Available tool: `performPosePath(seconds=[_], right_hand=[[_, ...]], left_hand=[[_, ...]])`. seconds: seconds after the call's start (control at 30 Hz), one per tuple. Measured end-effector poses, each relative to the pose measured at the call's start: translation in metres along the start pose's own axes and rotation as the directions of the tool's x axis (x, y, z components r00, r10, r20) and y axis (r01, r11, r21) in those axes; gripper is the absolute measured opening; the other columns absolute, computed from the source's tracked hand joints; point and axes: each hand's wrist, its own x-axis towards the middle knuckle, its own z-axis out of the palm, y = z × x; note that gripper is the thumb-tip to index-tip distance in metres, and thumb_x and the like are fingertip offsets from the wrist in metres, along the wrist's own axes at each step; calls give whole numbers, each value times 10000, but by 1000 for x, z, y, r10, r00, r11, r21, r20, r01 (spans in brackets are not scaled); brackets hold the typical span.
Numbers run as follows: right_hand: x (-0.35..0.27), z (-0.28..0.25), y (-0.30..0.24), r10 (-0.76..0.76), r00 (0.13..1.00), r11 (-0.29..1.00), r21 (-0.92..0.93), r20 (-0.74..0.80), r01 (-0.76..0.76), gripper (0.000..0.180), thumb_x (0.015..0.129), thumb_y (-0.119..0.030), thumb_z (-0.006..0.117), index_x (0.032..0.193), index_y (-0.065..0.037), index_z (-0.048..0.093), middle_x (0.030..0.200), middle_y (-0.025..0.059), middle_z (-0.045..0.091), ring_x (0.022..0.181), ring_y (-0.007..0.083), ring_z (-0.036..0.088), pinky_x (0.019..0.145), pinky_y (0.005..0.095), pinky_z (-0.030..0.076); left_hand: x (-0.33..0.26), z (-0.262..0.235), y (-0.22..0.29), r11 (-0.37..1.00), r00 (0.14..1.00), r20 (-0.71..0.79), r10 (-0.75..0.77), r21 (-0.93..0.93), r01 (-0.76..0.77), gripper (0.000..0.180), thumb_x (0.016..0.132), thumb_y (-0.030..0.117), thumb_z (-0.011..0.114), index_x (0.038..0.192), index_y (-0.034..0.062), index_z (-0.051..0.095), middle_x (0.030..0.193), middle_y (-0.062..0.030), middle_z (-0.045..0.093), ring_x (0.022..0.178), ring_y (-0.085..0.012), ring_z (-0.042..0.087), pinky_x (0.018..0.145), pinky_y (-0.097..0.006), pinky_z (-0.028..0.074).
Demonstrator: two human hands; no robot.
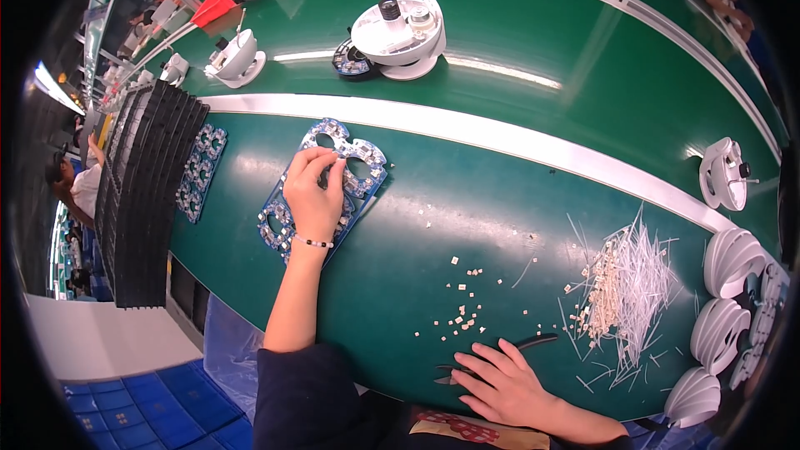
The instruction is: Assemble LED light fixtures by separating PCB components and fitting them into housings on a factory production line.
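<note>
My left hand [315, 192], with a beaded bracelet at its wrist, is over a blue circuit board panel [367, 152] with round cut-outs. Its thumb and fingertips are pinched together above the far part of the panel; whatever lies between them is too small to make out. Near the front edge of the green table, my right hand [504, 387] lies with fingers spread across dark-handled cutters [533, 342], partly covering them. Beyond it are scattered several small cream-coloured connector pieces [463, 317].
A heap of thin white strips [642, 283] and cream pieces lies to the right. White ribbed shells [717, 333] line the right edge. Stacked black trays [146, 200] stand left, beside another board panel [202, 171]. Past a white rail [467, 129], a white round device [400, 33] sits on the conveyor.
</note>
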Motion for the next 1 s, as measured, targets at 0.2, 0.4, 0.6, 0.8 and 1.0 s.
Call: performPosePath(seconds=[0.2,0.4,0.6,0.8,1.0], right_hand=[[0,0,-1,-13,1000,1000,-8,-13,13,379,761,-284,660,1097,-115,610,1246,49,516,1193,261,438,1029,478,278],[1,2,1,-10,1000,1000,-16,-23,10,379,762,-281,661,1098,-114,609,1244,50,517,1188,261,442,1028,478,279],[0,0,0,-13,1000,1000,-14,-22,12,378,759,-277,665,1096,-114,610,1242,49,518,1185,262,445,1026,480,281],[2,0,-1,-18,1000,1000,-14,-24,18,377,752,-277,670,1087,-113,613,1237,49,521,1180,265,449,1022,482,284],[1,1,-1,-12,999,1000,-3,-37,12,376,752,-270,670,1088,-110,613,1235,52,522,1179,266,449,1021,482,285]], left_hand=[[2,-2,-7,984,987,10,-162,-75,162,76,763,60,670,788,1,628,805,-106,642,736,-257,622,673,-324,486],[-1,-9,20,984,988,105,114,-147,-98,162,709,18,704,859,24,643,893,-84,655,838,-235,619,730,-309,487],[3,-7,26,966,960,243,141,-248,-79,246,744,78,692,974,9,644,973,-124,640,907,-278,613,795,-332,483],[11,0,-5,995,982,176,-72,-50,82,137,702,58,721,820,18,665,881,-112,643,764,-269,629,697,-324,498],[7,3,1,1000,994,112,-1,-13,3,116,697,57,721,785,18,656,896,-94,630,803,-268,617,709,-333,492]])
